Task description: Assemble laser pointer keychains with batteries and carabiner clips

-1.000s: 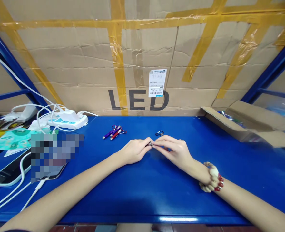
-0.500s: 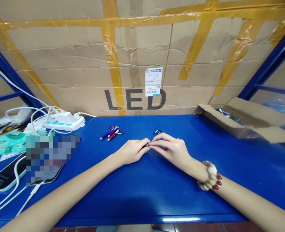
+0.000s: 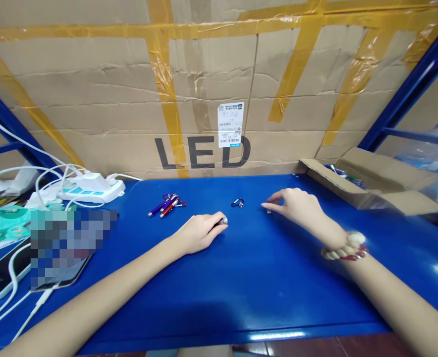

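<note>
My left hand (image 3: 198,231) rests on the blue table (image 3: 241,277), fingers closed round a small flashlight whose silver tip (image 3: 224,220) pokes out. My right hand (image 3: 297,206), wearing a bead bracelet (image 3: 343,248), has its fingers curled down over a tiny metal part (image 3: 268,211) lying on the table; whether it grips that part is unclear. A small blue carabiner clip (image 3: 237,203) lies between the two hands, a little farther back. Several purple and red mini flashlights with clips (image 3: 166,204) lie in a bunch to the left.
An open cardboard box (image 3: 371,186) with more items sits at the right. A white power strip (image 3: 92,187) with cables, a phone on charge (image 3: 3,277) and a blurred patch lie at the left. A taped cardboard sheet marked LED (image 3: 204,99) backs the table.
My hands were joined over the flashlight; my right hand has now pulled away to the right and back, over a small part on the table. My left hand keeps the flashlight.
</note>
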A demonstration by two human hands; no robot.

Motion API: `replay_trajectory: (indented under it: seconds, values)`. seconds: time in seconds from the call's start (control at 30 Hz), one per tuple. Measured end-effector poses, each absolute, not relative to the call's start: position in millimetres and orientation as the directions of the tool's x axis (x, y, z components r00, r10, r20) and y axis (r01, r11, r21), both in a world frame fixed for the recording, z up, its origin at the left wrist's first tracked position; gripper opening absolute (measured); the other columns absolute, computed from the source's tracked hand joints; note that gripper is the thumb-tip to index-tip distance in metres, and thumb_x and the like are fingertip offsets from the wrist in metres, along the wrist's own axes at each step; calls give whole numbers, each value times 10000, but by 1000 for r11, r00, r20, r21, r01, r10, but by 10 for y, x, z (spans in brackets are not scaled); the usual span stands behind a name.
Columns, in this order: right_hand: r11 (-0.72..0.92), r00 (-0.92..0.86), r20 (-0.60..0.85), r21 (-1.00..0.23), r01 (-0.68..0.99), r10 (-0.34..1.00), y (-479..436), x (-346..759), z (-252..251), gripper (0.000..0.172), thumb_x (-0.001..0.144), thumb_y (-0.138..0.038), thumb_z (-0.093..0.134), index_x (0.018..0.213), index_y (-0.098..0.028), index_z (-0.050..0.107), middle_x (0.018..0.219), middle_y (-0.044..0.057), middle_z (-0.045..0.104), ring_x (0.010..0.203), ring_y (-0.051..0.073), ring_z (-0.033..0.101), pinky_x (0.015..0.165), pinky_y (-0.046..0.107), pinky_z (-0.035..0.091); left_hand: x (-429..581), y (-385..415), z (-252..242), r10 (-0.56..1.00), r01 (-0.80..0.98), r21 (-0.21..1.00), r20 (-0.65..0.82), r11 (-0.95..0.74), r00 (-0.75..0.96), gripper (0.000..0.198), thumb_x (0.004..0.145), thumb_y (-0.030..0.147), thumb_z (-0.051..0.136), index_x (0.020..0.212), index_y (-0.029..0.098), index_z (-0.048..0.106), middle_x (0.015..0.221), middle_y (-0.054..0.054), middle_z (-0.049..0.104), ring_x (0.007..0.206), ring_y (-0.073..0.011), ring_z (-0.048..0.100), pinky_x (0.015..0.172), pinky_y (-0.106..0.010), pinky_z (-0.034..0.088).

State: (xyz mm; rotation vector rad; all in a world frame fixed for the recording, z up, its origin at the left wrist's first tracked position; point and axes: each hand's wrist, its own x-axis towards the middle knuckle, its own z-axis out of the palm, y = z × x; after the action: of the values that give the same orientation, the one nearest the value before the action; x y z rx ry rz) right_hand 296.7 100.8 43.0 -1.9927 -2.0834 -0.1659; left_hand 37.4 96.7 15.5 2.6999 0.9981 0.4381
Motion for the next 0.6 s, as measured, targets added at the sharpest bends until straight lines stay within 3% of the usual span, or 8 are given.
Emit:
replay_trajectory:
  seconds: [0.1, 0.2, 0.43, 0.6]
  values:
    - [24, -3, 126, -166, 986, 992, 1062, 3055, 383, 232, 700, -487, 632, 758, -284, 727, 672, 2, 699, 667, 196, 641, 463, 229, 344, 373, 967, 152, 663, 591, 323, 197, -739, 722, 223, 935, 326, 282, 936, 210, 473, 806, -15, 621, 706, -155, 600, 667, -248, 424]
    - [52, -28, 93, -266, 963, 995, 1079, 3061, 358, 188, 688, -444, 656, 709, -273, 731, 561, -11, 675, 584, 163, 639, 464, 218, 385, 376, 962, 152, 664, 590, 327, 192, -738, 723, 225, 936, 328, 278, 937, 211, 470, 805, -14, 621, 701, -153, 597, 664, -248, 424]
    - [246, -220, 110, -471, 847, 969, 1110, 3016, 273, 123, 612, -286, 722, 697, -198, 705, 639, 6, 705, 605, 166, 667, 545, 217, 508, 380, 950, 162, 672, 608, 303, 192, -734, 716, 241, 937, 338, 272, 946, 213, 479, 813, -18, 626, 707, -156, 603, 658, -249, 426]
    - [351, -334, 126, -493, 796, 934, 1027, 2818, 249, 56, 669, -235, 669, 693, -186, 682, 664, 8, 701, 594, 139, 650, 560, 213, 509, 381, 947, 168, 670, 594, 334, 190, -732, 718, 229, 935, 330, 289, 954, 209, 482, 818, -20, 627, 712, -153, 605, 675, -245, 433]
